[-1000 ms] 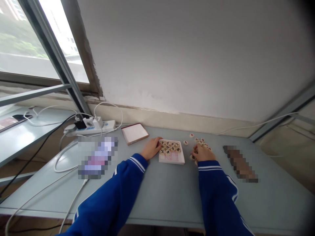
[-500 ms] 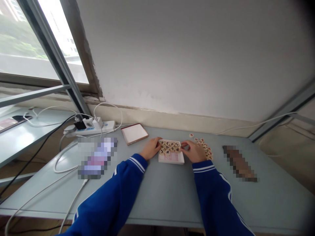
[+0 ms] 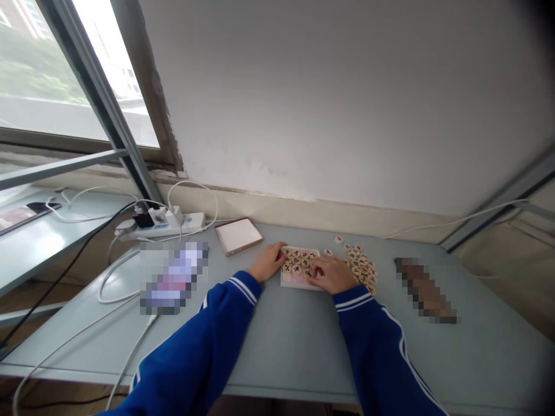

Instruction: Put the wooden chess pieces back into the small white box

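Observation:
A small white box (image 3: 299,284) holds rows of round xiangqi pieces (image 3: 296,260) with black characters; a pink-marked part of its floor shows at the near side. My left hand (image 3: 267,263) grips the box's left edge with its fingers at the far left corner. Over the right part of the box is my right hand (image 3: 333,275), thumb and fingers closed on a xiangqi piece (image 3: 308,273) at the third row. It covers the box's right side. Beside it lies a loose heap of pieces with red characters (image 3: 363,267), partly behind the hand.
A box lid (image 3: 239,236) lies at the back left. Further left are a blurred-out phone (image 3: 176,277), a power strip (image 3: 191,222) with plugs, and white cables (image 3: 100,283). Another blurred dark object (image 3: 425,290) lies on the right of the grey desk (image 3: 286,341).
My right hand has moved left and nearer, from the box's right edge to over its third row. More red pieces are uncovered beside it. My left hand stays on the box.

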The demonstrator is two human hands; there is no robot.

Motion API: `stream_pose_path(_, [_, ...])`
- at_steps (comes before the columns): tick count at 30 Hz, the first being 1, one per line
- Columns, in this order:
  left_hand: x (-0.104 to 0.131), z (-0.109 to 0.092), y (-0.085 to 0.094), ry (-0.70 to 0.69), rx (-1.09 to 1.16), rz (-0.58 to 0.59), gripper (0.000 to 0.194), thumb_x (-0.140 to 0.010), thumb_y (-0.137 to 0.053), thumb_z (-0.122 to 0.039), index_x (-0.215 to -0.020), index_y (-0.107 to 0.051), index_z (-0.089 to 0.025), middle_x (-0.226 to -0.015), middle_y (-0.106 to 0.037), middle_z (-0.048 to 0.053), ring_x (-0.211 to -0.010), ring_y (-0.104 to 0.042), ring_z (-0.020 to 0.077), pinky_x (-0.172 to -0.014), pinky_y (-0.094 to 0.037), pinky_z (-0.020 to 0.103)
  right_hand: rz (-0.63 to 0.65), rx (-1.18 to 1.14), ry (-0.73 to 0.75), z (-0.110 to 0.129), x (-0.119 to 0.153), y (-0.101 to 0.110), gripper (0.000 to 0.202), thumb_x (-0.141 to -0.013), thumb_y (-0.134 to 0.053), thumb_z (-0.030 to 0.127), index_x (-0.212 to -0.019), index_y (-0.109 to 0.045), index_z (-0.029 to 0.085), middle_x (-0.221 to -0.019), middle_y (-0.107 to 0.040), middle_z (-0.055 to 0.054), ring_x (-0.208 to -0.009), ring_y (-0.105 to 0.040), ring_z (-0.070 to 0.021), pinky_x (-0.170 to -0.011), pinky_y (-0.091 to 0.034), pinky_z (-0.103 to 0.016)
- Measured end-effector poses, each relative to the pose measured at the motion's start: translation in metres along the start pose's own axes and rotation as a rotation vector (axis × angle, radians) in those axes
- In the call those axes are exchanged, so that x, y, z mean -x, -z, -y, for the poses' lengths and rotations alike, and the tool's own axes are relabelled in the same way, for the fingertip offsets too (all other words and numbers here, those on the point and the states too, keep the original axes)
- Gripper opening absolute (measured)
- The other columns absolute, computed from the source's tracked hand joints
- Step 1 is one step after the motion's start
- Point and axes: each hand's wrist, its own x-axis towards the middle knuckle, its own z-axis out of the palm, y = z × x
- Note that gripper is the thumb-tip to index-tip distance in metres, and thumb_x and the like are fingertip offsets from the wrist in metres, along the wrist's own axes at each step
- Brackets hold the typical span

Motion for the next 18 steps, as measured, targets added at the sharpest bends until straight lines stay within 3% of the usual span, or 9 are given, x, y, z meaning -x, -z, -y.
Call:
stream_pose_path(9, [0.000, 0.000, 0.000, -0.008, 0.000, -0.002, 0.031, -0.084, -0.041, -0.026, -0.112, -0.047, -0.015, -0.093, -0.057, 0.007, -0.087, -0.052, 0.0189, -0.079, -0.041, 0.031, 0.063, -0.068, -0.007, -0.002, -0.002, -0.003, 0.015, -0.077, -0.055, 0.034, -0.070, -0.059, 0.021, -0.075, -0.062, 0.000, -0.071, -0.055, -0.0141, -0.065, -0.036, -0.025])
stream_pose_path(13, [0.000, 0.001, -0.001, -0.001, -0.003, -0.008, 0.031, -0.084, -0.041, -0.027, -0.112, -0.047, -0.015, -0.092, -0.057, 0.007, -0.087, -0.052, 0.0189, -0.079, -0.041, 0.031, 0.019, -0.064, -0.126, -0.009, 0.000, 0.007, 0.018, -0.079, -0.051, 0.034, -0.072, -0.061, 0.020, -0.073, -0.063, -0.002, -0.068, -0.055, -0.0139, -0.062, -0.036, -0.024])
stream_pose_path(15, [0.000, 0.001, -0.001, 0.002, -0.003, -0.006, 0.031, -0.084, -0.041, -0.027, -0.112, -0.047, -0.015, -0.092, -0.057, 0.007, -0.087, -0.051, 0.0188, -0.078, -0.041, 0.031, 0.018, -0.040, -0.223, -0.020, 0.004, 0.010, 0.021, -0.077, -0.052, 0.040, -0.072, -0.061, 0.021, -0.071, -0.063, -0.001, -0.066, -0.055, -0.0141, -0.059, -0.035, -0.024])
stream_pose_path(18, [0.000, 0.001, -0.001, 0.000, -0.001, -0.004, 0.031, -0.084, -0.041, -0.027, -0.112, -0.047, -0.016, -0.091, -0.056, 0.007, -0.087, -0.051, 0.0185, -0.078, -0.041, 0.030, 0.129, -0.105, -0.301, -0.043, 0.014, 0.012, 0.025, -0.065, -0.062, 0.046, -0.076, -0.062, 0.024, -0.069, -0.062, 0.002, -0.064, -0.055, -0.0140, -0.055, -0.035, -0.023])
